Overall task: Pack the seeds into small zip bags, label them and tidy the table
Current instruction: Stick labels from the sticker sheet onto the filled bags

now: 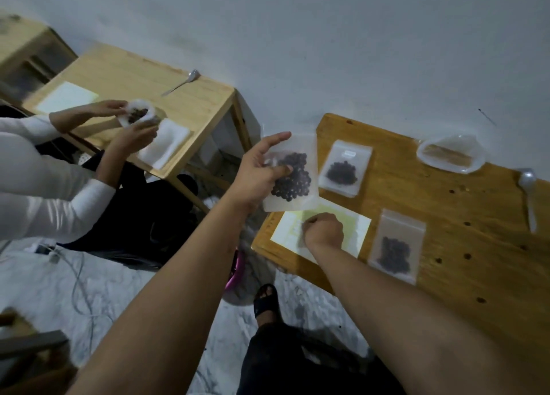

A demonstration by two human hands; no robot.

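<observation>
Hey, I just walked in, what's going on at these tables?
The camera wearer is packing seeds. Their left hand holds up a zip bag of dark seeds, while the right hand picks at a label sheet on the table, apparently peeling a label. Two more filled bags lie there: the far bag carries a label, the near bag shows none. At the other table, a person in white sleeves handles another bag of seeds with both hands.

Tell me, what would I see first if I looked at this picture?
First, the left hand holding up a clear zip bag full of dark seeds, over the left edge of the wooden table. Just below it the right hand, fingers curled, is on a pale yellow sheet, and two more seed bags lie flat on the table beside it.
</observation>
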